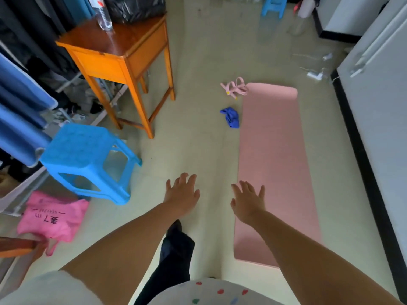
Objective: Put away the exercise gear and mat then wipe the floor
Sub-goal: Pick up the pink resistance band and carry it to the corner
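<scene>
Both hands empty, fingers spread: left hand [184,192] over bare floor [198,139], right hand [247,202] over near left edge of pink mat [273,164], laid flat by the wall. Blue cloth [230,117] and pink exercise gear [235,87] just beside mat's far left edge. Blue stool [88,159], orange table [119,56] left.

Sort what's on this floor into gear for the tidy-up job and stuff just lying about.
For the job:
pink mat, laid flat
pink exercise grip, at the mat's far corner
blue cloth, beside the mat

Just lying about:
blue stool
orange table
pink bag
far blue stool
</scene>
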`<state>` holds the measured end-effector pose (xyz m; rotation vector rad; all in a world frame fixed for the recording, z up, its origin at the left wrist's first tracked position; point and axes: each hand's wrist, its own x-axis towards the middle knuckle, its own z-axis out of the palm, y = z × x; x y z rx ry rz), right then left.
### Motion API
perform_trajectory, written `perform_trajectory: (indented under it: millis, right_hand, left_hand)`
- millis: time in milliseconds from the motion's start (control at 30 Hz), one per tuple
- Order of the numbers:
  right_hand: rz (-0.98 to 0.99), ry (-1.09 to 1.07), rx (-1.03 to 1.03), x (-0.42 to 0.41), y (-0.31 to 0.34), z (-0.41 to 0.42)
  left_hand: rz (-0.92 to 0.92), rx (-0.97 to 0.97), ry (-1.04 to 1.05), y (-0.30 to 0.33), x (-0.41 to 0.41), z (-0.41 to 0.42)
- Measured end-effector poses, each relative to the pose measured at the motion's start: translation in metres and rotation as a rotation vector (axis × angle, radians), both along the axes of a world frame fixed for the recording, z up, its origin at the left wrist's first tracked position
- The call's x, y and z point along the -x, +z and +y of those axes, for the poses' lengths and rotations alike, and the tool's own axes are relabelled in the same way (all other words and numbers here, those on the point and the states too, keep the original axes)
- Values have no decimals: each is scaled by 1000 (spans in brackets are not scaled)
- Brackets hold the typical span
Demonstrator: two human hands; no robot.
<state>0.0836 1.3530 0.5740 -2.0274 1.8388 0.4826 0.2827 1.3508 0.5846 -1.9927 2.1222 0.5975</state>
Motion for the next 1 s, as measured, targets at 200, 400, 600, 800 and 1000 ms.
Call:
perform_trajectory:
  millis: [200, 400, 600, 800, 1000]
  right_hand:
    - [-3, 2, 14, -48, -10, -152]
    - [-65, -100, 50, -96, 18, -304]
    - [-29, -134, 56, -106, 21, -433]
    - [-3, -149, 14, -92, -2, -572]
    - [-28, -197, -12, -63, -7, -726]
  left_hand:
    - [-16, 20, 53, -10, -59, -160]
    - [-36, 79, 49, 20, -110, -329]
    - [-19, 39, -61, 21, -107, -456]
    - [18, 24, -131, 3, -88, -599]
    - [-22, 0, -90, 4, -81, -752]
